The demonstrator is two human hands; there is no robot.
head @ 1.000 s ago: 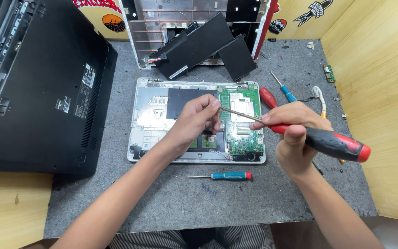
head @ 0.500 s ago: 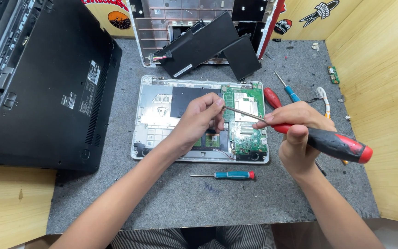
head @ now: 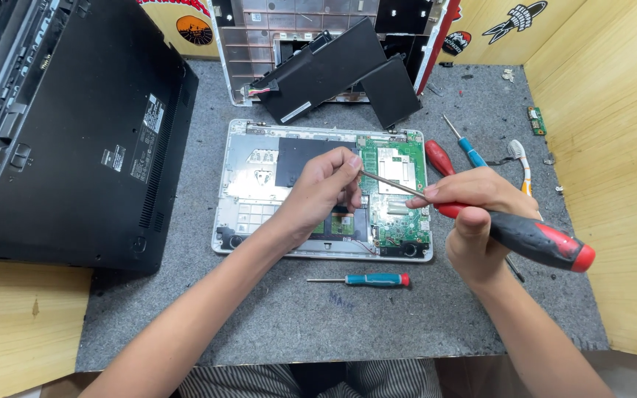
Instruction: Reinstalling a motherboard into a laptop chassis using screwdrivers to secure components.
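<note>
Since a moment ago little has changed: the right hand (head: 473, 221) still grips the large red-black screwdriver (head: 532, 237), and the left hand (head: 324, 193) keeps pinching its tip above the opened laptop (head: 259, 184).

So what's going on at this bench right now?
A person is working over an opened laptop lying on a grey mat. The right hand holds a large red-and-black screwdriver, and the left hand pinches the tip of its shaft above the green circuit board. A small blue screwdriver lies in front, and a bigger black laptop sits upside down on the left.
</note>
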